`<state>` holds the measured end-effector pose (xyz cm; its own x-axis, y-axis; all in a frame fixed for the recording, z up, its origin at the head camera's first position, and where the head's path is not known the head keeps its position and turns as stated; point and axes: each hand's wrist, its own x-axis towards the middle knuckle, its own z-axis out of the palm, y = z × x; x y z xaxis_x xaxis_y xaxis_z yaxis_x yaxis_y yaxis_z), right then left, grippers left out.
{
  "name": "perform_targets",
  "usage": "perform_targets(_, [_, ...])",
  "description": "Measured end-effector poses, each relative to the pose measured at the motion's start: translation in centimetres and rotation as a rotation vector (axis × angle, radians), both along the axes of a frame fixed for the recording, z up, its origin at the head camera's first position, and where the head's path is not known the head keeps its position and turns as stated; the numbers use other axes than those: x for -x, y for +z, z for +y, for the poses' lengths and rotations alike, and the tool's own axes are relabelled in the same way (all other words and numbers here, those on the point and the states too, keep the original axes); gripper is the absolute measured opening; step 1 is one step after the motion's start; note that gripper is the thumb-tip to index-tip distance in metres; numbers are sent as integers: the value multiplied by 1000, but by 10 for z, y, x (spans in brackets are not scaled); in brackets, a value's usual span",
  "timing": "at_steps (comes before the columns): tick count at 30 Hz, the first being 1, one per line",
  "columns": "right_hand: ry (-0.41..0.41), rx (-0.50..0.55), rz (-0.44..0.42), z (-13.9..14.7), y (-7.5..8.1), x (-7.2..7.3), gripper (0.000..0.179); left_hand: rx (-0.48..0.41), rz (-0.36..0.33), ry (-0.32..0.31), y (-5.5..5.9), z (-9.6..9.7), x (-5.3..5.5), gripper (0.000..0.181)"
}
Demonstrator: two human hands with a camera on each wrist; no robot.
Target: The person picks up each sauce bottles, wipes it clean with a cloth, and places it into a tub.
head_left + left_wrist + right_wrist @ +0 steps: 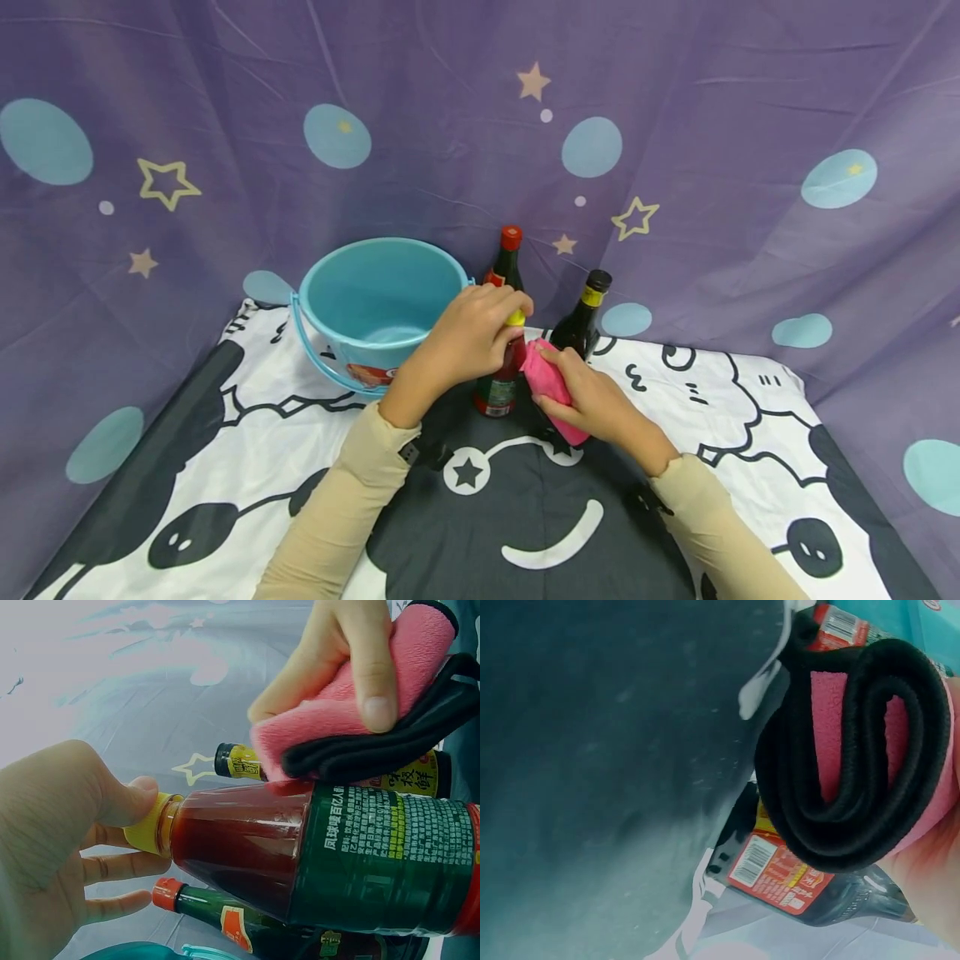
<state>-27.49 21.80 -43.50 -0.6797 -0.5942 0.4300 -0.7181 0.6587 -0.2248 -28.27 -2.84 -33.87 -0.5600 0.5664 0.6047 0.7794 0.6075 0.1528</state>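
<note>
My left hand pinches the yellow cap of a sauce bottle with dark red contents and a green label. The bottle stands upright on the patterned cloth. In my right hand is a folded pink towel with black edging. The thumb lies along the towel, which is against or very near the bottle's right side; the left wrist view does not settle contact. Behind the towel stands a dark bottle with a black cap. Another bottle, red-capped, stands behind the sauce bottle, partly hidden by my left hand.
A light blue bucket with a handle stands left of the bottles, close to my left forearm. The black-and-white patterned cloth covers the surface. Behind everything hangs a purple curtain with stars and dots.
</note>
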Motion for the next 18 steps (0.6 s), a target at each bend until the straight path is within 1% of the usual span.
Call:
perform_targets(5, [-5,-44,-24,2,-4,1,67,-3,9,-3,0,0,0,17])
perform_targets(10, [-14,-58,-41,2,-4,1,67,3,11,0,0,-1,1,17])
perform_targets(18, [-45,-125,-139,-1,-5,-2,64,5,5,3,-1,-1,0,17])
